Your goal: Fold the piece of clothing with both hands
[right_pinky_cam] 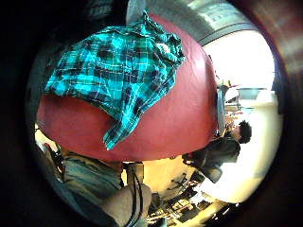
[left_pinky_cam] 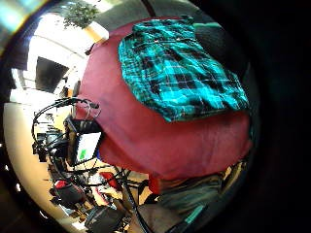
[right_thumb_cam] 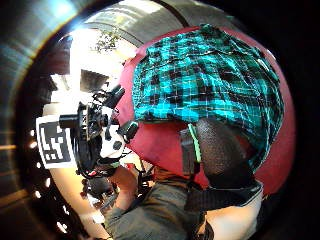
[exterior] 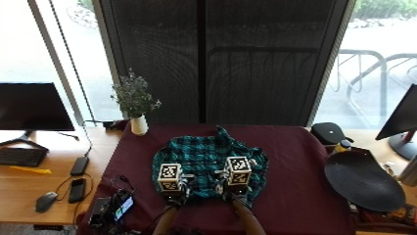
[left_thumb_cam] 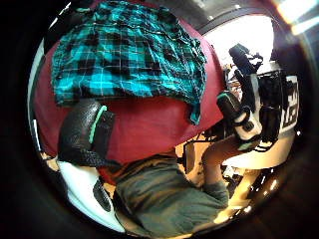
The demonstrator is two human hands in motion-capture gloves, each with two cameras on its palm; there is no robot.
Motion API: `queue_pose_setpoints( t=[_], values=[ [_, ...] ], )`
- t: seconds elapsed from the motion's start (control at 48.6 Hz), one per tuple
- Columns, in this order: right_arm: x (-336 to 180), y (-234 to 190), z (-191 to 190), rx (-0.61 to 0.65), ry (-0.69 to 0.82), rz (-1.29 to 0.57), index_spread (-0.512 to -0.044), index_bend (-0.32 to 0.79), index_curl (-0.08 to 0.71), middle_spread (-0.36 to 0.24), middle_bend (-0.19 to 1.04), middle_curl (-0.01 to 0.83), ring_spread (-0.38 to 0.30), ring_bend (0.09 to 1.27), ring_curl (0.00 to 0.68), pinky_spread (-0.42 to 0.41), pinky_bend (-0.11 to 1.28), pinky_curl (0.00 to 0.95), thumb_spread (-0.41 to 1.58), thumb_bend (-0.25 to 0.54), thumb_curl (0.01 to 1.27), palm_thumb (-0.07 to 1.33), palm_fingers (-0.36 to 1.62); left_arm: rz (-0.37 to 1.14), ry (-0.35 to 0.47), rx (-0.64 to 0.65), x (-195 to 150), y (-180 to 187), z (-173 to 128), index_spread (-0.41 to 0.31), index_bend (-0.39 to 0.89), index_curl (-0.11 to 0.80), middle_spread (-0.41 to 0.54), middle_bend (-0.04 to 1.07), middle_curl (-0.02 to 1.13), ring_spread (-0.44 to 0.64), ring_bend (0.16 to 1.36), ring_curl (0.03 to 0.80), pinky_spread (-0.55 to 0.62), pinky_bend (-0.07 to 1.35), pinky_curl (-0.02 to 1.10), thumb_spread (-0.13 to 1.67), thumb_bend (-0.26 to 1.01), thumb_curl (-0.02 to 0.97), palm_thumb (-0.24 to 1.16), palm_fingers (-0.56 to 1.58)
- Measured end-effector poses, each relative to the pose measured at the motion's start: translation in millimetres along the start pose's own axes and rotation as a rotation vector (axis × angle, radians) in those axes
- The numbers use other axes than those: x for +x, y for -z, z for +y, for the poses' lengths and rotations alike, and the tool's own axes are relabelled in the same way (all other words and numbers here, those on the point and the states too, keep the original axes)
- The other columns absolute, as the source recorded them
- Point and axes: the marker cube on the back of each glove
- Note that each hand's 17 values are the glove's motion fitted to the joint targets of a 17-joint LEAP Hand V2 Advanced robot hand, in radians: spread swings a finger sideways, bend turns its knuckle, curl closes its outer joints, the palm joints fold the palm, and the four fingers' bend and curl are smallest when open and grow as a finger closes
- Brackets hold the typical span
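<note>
A teal and black plaid shirt (exterior: 208, 161) lies spread and rumpled on the dark red tablecloth (exterior: 293, 196), collar end away from me. My left hand (exterior: 174, 192) and right hand (exterior: 233, 192) hover side by side over the shirt's near hem, holding nothing. The left thumb side palm view shows the shirt (left_thumb_cam: 124, 55) lying free below the left thumb (left_thumb_cam: 82, 132), and the right hand (left_thumb_cam: 239, 117) apart off the table edge. In the right thumb side palm view the right thumb (right_thumb_cam: 220, 155) stands over the shirt's (right_thumb_cam: 205, 80) hem. One loose corner (right_pinky_cam: 116, 130) trails toward the near edge.
A white vase of flowers (exterior: 138, 125) stands at the table's far left corner. A small device with a lit screen (exterior: 114, 208) sits at the near left corner. A black round dish (exterior: 361, 181) lies to the right. Bare cloth surrounds the shirt.
</note>
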Motion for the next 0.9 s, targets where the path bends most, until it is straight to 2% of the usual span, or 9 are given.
queue_pose_setpoints(
  t=[0.021, 0.062, 0.144, 0.308, 0.596, 0.904],
  values=[
    [0, 0, 0, 0.001, 0.0, -0.003, -0.144, 0.14, 0.037, 0.012, 0.2, 0.05, 0.06, 0.27, 0.051, 0.128, 0.47, 0.105, 0.44, 0.259, 0.08, 0.38, 0.4, 0.003, -0.003, 0.002, 0, 0, 0, -0.048, 0.17, 0.048, -0.034, 0.28, 0.08, 0.02, 0.46, 0.097, 0.11, 0.28, 0.05, 0.43, 0.24, 0.071, 0.37, 0.63],
    [-1, 0, 1, 0.009, 0.002, -0.017, -0.179, 0.13, 0.068, 0.015, 0.2, 0.078, 0.077, 0.28, 0.084, 0.161, 0.5, 0.149, 0.59, 0.278, 0.1, 0.42, 0.38, 0.006, -0.005, 0.007, 0, 0, 0, -0.06, 0.16, 0.073, -0.039, 0.28, 0.13, 0.03, 0.49, 0.149, 0.15, 0.29, 0.09, 0.58, 0.26, 0.09, 0.4, 0.61],
    [-2, 1, 3, 0.037, -0.002, -0.039, -0.227, 0.13, 0.107, 0.019, 0.21, 0.122, 0.102, 0.3, 0.128, 0.204, 0.54, 0.205, 0.82, 0.288, 0.14, 0.45, 0.34, -0.003, 0.01, -0.004, -1, 3, 3, -0.076, 0.16, 0.114, -0.049, 0.28, 0.19, 0.04, 0.51, 0.21, 0.2, 0.3, 0.14, 0.79, 0.26, 0.117, 0.43, 0.58],
    [1, 8, 3, 0.066, -0.025, -0.016, -0.271, 0.14, 0.154, 0.028, 0.2, 0.185, 0.127, 0.31, 0.17, 0.246, 0.55, 0.25, 1.07, 0.263, 0.19, 0.46, 0.31, 0.021, -0.019, -0.007, 0, -11, -9, -0.093, 0.15, 0.172, -0.059, 0.26, 0.26, 0.05, 0.52, 0.255, 0.25, 0.31, 0.18, 1.02, 0.24, 0.157, 0.45, 0.55],
    [3, 4, 4, 0.026, -0.019, -0.002, -0.292, 0.15, 0.216, 0.032, 0.19, 0.253, 0.142, 0.31, 0.211, 0.266, 0.55, 0.291, 1.23, 0.193, 0.25, 0.48, 0.28, 0.002, -0.007, -0.021, -1, 4, 3, -0.1, 0.14, 0.235, -0.06, 0.24, 0.33, 0.06, 0.52, 0.29, 0.29, 0.31, 0.22, 1.17, 0.17, 0.211, 0.48, 0.53],
    [32, 7, 4, -0.037, -0.043, 0.062, -0.295, 0.14, 0.257, 0.033, 0.18, 0.285, 0.145, 0.3, 0.242, 0.27, 0.57, 0.321, 1.22, 0.108, 0.29, 0.51, 0.25, 0.03, 0.005, 0.014, -12, 9, -2, -0.102, 0.15, 0.277, -0.063, 0.23, 0.37, 0.06, 0.52, 0.314, 0.3, 0.28, 0.25, 1.21, 0.13, 0.256, 0.55, 0.52]
  ],
)
